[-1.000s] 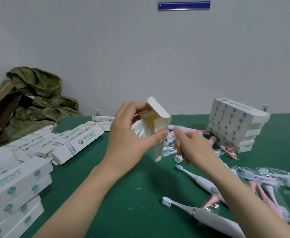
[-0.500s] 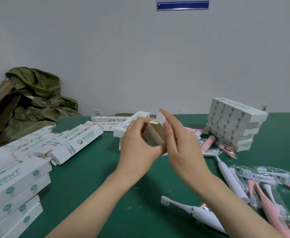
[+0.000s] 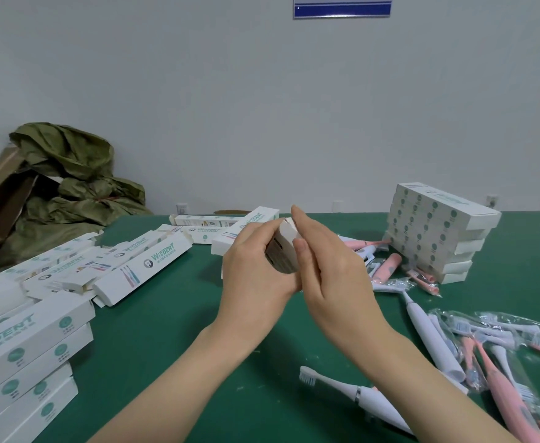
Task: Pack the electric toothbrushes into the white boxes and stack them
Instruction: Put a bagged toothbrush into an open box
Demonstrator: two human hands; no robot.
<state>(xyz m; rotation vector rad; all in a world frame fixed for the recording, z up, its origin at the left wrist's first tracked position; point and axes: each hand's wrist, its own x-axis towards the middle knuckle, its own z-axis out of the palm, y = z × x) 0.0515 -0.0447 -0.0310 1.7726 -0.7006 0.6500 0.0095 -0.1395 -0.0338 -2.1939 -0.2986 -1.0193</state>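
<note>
White box [image 3: 282, 251] gripped by left hand [image 3: 255, 270] while flat right hand [image 3: 332, 266] presses its end flap.

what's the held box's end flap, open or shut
Partly folded: right hand presses the flap over the box gripped by the left hand; tucked or not, cannot tell.

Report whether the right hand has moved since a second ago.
Yes. The right hand shifted left, away from the stacked white boxes, onto the end of the white box the left hand grips.
</note>
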